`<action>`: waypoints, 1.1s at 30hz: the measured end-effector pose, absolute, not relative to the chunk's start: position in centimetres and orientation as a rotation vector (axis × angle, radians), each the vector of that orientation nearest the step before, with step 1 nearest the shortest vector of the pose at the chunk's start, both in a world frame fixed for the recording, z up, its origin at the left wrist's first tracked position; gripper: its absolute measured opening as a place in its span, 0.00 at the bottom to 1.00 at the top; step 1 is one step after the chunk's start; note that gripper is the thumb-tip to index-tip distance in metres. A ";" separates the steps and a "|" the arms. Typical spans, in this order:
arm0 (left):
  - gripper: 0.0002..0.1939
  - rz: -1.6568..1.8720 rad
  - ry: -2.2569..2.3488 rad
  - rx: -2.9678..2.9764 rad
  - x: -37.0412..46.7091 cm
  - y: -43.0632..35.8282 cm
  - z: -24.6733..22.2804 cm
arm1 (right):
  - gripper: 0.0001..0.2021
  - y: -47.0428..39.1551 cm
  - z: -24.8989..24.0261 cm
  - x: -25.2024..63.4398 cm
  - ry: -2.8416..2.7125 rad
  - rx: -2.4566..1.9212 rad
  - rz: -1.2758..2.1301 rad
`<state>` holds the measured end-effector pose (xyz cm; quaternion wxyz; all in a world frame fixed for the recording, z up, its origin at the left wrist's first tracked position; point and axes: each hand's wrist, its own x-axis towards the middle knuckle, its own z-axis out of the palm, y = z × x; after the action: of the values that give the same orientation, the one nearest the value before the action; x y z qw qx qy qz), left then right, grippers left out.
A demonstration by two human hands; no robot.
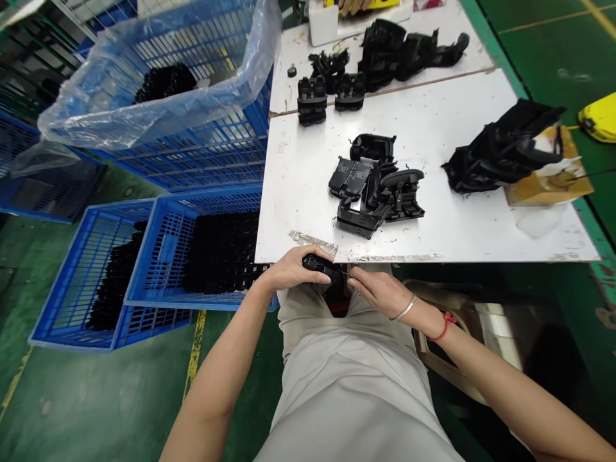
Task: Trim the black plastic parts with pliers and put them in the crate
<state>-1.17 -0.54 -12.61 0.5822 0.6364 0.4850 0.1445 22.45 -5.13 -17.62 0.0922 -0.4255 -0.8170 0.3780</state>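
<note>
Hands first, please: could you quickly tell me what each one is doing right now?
Left hand: closed around a black plastic part.
Right hand: fingers pinched on a thin tool at the part; tool too small to identify.

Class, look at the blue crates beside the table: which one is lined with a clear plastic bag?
The tall blue crate at upper left. A clear plastic bag drapes over its rim; the two low crates on the floor have no liner.

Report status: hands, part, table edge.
Left hand gripping black plastic part over lap. Right hand pinching a thin tool at the part's end. White table edge just ahead; loose black parts clear of hands.
</note>
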 end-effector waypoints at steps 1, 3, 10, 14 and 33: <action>0.21 0.338 1.130 1.486 -1.2 -0.5 -12.6 | 0.15 -5.1 -17.6 22.4 -2.422 -1.256 1.131; 0.21 0.339 1.127 1.490 -1.2 -0.5 -12.7 | 0.15 -5.0 -17.6 22.3 -2.417 -1.246 1.140; 0.21 0.335 1.125 1.487 -1.2 -0.5 -12.6 | 0.15 -4.7 -17.6 22.1 -2.425 -1.236 1.145; 0.21 0.334 1.130 1.480 -1.1 -0.5 -12.5 | 0.14 -4.6 -17.8 22.0 -2.451 -1.235 1.119; 0.20 0.365 1.126 1.407 -1.3 -0.7 -13.2 | 0.15 -3.7 -17.6 21.3 -2.421 -1.267 1.364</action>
<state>-1.34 -0.69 -13.16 0.6064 0.6085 0.4868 0.1580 21.33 -3.72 -17.62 0.0439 -0.4146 -0.7919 0.4462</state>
